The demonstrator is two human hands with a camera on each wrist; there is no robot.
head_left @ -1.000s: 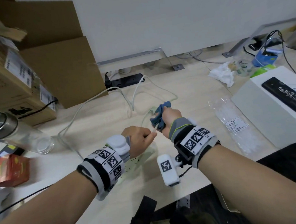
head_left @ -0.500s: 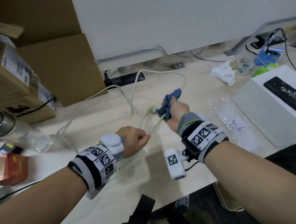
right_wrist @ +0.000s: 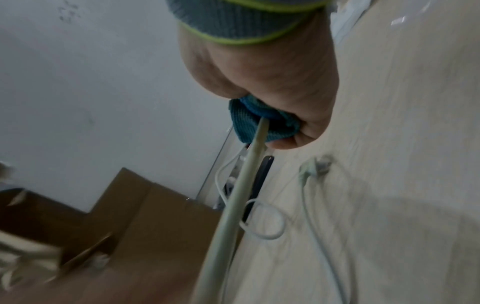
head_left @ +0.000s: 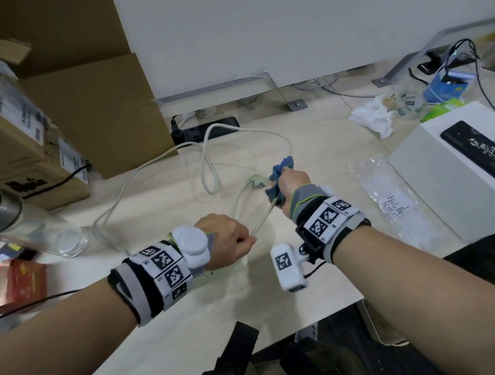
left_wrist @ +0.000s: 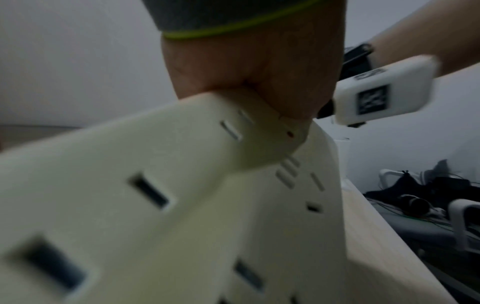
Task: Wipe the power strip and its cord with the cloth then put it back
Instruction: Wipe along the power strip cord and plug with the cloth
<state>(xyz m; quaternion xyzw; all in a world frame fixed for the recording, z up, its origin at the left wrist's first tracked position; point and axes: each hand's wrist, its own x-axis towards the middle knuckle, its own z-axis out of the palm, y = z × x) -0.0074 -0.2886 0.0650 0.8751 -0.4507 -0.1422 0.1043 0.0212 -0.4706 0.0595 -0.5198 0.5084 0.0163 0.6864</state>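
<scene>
Head view: fisted right hand around cloth

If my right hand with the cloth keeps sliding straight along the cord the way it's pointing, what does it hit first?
Probably nothing soon: beyond the right hand and cloth, the cord loops back over bare desk. Farther on stands the white partition; depth is unclear.

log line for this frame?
phase: cord wipe | left hand: pinches pale power-strip cord | right hand: grips blue cloth round cord
</scene>
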